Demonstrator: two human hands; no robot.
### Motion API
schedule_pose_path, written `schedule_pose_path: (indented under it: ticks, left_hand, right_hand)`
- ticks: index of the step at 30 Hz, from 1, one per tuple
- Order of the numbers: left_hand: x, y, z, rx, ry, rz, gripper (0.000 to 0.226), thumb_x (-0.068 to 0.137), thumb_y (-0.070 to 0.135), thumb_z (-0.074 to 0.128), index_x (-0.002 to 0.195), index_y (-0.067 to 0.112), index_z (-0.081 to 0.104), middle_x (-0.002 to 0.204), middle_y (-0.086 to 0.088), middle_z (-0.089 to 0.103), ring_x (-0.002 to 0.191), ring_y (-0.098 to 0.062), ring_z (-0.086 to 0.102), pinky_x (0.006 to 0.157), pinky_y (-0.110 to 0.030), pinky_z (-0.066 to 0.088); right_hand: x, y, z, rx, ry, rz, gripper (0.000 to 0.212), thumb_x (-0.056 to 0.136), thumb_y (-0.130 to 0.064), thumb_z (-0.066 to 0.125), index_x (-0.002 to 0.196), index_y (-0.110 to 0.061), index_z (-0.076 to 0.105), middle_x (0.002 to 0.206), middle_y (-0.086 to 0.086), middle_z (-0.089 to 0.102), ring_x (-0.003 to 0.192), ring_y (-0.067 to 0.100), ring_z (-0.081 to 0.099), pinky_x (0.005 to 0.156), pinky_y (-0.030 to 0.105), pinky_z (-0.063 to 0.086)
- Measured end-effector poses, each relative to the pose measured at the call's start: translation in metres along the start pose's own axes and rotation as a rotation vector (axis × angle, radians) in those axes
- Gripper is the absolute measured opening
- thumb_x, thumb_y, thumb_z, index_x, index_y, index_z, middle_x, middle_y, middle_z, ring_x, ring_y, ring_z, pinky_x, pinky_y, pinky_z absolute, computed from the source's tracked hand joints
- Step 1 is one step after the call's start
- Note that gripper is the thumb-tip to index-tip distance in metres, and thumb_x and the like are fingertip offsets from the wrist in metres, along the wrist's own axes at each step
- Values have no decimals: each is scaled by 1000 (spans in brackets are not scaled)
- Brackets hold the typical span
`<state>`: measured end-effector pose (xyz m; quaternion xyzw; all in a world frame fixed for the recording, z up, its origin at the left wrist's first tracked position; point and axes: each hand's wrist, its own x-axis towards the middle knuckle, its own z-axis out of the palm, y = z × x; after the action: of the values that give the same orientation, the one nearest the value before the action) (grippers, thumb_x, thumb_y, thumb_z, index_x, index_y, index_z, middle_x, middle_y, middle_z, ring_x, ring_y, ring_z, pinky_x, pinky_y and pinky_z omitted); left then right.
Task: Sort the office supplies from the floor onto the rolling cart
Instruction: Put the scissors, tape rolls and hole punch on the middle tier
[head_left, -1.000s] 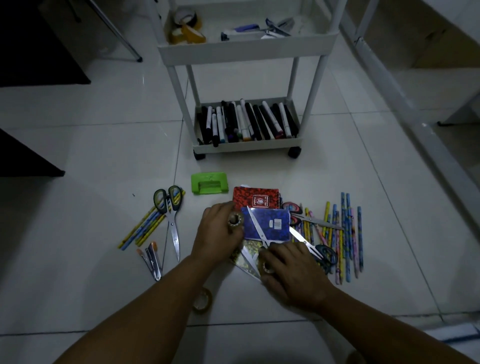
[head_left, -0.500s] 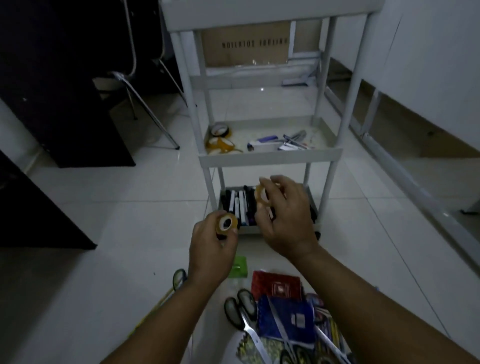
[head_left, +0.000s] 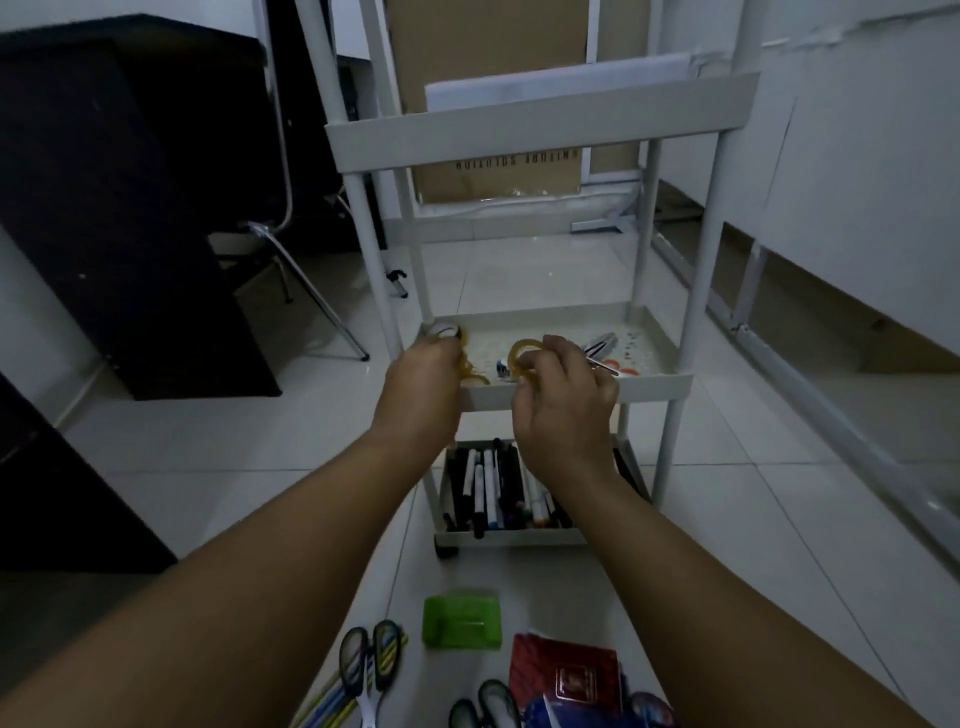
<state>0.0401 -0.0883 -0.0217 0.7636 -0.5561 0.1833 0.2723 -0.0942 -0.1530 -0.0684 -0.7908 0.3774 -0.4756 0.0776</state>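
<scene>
Both hands were over the near rim of the rolling cart's middle tray (head_left: 652, 387), each arm reaching forward from the floor pile; the right hand (head_left: 563, 402) pinched an amber tape roll (head_left: 521, 352) between curled fingers, the roll standing on edge with its open face toward the camera, already past the rim and above the tray floor; the left hand (head_left: 423, 387) was curled at the tray's left corner, knuckles hiding its fingertips, so I could not tell what it held, if anything; a white-capped roll (head_left: 442, 329) and loops of amber tape (head_left: 470, 370) lay just beyond it in that corner.

Scissors (head_left: 602, 345) lay in the tray right of the right hand; markers (head_left: 493, 488) filled the bottom tray, lying front to back.

The relation that mattered: the right-hand roll sat just right of the tape already gathered at the left corner, so a short drop leftward looked enough to group it; the left hand was nearer that corner.

On the floor remained a green stapler (head_left: 461, 621), green-handled scissors (head_left: 370, 657), pencils (head_left: 332, 704), a red notebook (head_left: 563, 670).
</scene>
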Motion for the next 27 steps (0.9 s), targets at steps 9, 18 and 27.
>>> schedule_pose_path:
  ticks: [9,18,27]
  left_hand:
    - [-18,-3,4,75,-156,1,16,83,2,54,88,12,65,97,-7,62,89,-25,59,73,-27,45]
    - [-80,-28,4,-40,-58,20,49,83,3,64,131,9,56,142,-10,50,137,-25,38,114,-27,20]
    - [-96,-45,3,-134,-122,-4,59,89,7,61,144,13,41,154,-4,34,146,-16,20,116,-22,11]
  right_hand:
    - [14,-5,11,-8,23,3,20,88,-16,59,104,-17,71,108,5,62,103,26,55,88,43,43]
    - [51,-46,45,-123,-223,68,30,86,-18,62,108,-37,69,105,2,56,94,24,57,83,40,31]
    - [63,-62,67,-311,-446,-12,48,73,-9,69,113,-34,61,106,1,64,104,27,52,86,43,30]
